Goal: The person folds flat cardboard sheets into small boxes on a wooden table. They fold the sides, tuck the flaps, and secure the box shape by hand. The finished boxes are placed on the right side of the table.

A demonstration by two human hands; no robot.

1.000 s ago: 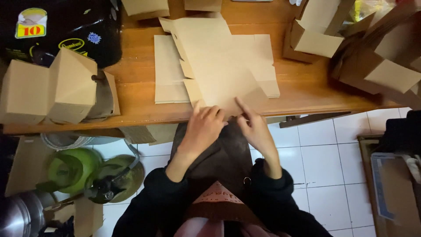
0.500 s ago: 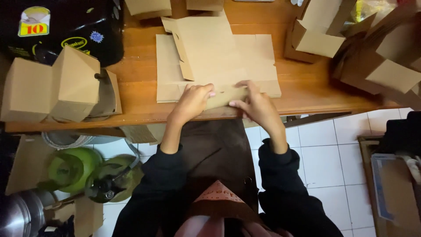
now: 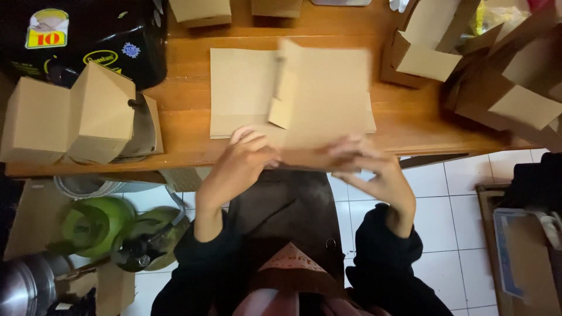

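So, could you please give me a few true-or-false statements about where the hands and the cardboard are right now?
1. Both the left hand and the right hand grip the flat cardboard sheet. True.
2. The sheet lies over a green cloth. False: it is above a wooden table.
3. Folded cardboard boxes stand at the table's left end. True.
4. The floor is carpeted. False: it is white tile.

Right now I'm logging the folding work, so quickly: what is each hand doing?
Left hand: closed on the near edge of the flat cardboard blank.
Right hand: blurred, gripping the same blank's near edge.
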